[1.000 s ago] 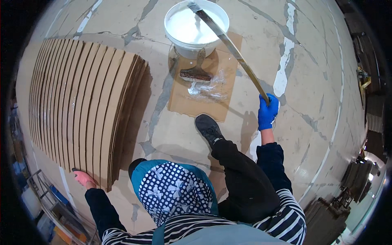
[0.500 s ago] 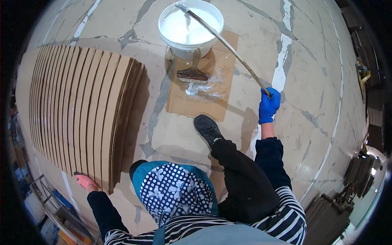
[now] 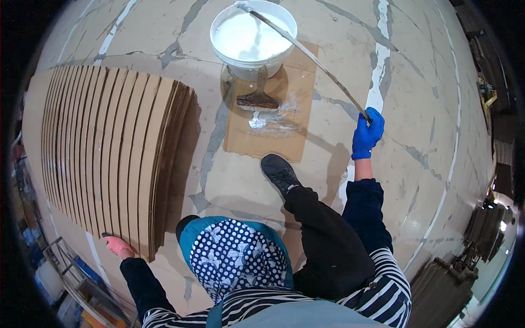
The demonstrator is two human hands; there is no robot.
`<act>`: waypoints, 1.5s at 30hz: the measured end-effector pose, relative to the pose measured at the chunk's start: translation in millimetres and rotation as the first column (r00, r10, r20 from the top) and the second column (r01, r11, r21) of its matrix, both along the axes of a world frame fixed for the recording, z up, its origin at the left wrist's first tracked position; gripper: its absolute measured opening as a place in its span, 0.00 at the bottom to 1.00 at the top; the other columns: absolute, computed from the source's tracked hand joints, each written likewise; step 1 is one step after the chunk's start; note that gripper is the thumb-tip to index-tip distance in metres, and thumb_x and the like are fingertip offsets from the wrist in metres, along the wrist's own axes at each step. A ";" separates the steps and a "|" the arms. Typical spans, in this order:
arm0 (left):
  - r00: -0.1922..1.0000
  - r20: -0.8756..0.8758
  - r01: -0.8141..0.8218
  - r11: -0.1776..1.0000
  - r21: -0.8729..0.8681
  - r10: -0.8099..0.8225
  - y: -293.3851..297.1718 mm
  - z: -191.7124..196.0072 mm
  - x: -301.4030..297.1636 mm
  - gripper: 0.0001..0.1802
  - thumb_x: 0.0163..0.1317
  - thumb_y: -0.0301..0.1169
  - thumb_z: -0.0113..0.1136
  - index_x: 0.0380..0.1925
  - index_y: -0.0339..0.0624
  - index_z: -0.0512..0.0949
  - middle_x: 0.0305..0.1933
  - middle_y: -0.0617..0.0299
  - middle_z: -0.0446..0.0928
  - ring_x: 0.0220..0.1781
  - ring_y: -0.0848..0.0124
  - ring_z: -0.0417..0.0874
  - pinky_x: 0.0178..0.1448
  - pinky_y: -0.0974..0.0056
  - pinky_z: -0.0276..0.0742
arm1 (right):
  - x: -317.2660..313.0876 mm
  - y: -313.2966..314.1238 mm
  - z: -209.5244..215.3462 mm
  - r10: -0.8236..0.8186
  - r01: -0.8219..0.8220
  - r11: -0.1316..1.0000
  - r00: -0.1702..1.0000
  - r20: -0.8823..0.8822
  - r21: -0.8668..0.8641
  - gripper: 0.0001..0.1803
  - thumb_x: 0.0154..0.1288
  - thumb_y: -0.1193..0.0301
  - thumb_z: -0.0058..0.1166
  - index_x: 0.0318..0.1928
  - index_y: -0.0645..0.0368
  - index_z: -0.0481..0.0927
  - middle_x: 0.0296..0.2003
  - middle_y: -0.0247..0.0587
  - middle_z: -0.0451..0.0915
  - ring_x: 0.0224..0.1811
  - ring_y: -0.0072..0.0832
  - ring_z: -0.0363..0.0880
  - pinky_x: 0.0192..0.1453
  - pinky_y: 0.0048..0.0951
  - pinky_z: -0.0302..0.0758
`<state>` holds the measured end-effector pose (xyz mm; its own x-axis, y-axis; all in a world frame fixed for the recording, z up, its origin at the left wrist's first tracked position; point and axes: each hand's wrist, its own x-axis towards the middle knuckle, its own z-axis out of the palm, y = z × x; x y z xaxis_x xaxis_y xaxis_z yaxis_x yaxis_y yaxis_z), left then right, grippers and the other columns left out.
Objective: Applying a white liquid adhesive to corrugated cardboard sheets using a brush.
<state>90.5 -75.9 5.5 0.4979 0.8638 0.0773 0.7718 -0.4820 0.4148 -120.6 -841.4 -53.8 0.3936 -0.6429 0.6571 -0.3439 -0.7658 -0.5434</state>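
Note:
My right hand (image 3: 367, 134), in a blue glove, is closed around the near end of a long thin stick (image 3: 311, 63). The stick slants to the far left across a white bucket (image 3: 251, 65) of white liquid, and its white-coated far end lies over the rim. My left hand (image 3: 117, 245), in a pink glove with a dark fingertip, grips the near edge of a fanned stack of cardboard sheets (image 3: 109, 158); some fingers are hidden there. In front of the bucket, a wide flat brush (image 3: 258, 99) with a wooden handle rests on a flat cardboard piece (image 3: 268, 139) smeared with white.
My shoe (image 3: 280, 172) stands near the cardboard piece. The floor (image 3: 404, 186) has grey patches and white lines. A metal rack (image 3: 71, 270) is at the near left, and brown stacks (image 3: 443, 287) line the right edge.
My right hand has moved slightly right and away from me, shifting the stick's near end with it. My left hand stays at the stack's edge.

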 end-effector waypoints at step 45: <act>0.997 -0.073 -0.028 0.999 0.028 0.030 5.2 -1.0 -1.2 0.39 0.60 0.57 0.33 0.49 0.27 0.69 0.53 0.42 0.70 0.55 0.49 0.70 0.59 0.55 0.62 | -150.1 59.4 -45.1 -0.093 0.178 0.891 0.972 -0.215 0.417 0.05 0.57 0.75 0.54 0.35 0.61 0.74 0.31 0.37 0.75 0.34 0.22 0.71 0.41 0.25 0.69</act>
<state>89.4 -70.7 4.5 0.4778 0.8761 0.0643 0.8137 -0.4690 0.3435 -270.7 -782.0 -99.0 0.3690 -0.9011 0.2276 -0.5537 -0.4098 -0.7249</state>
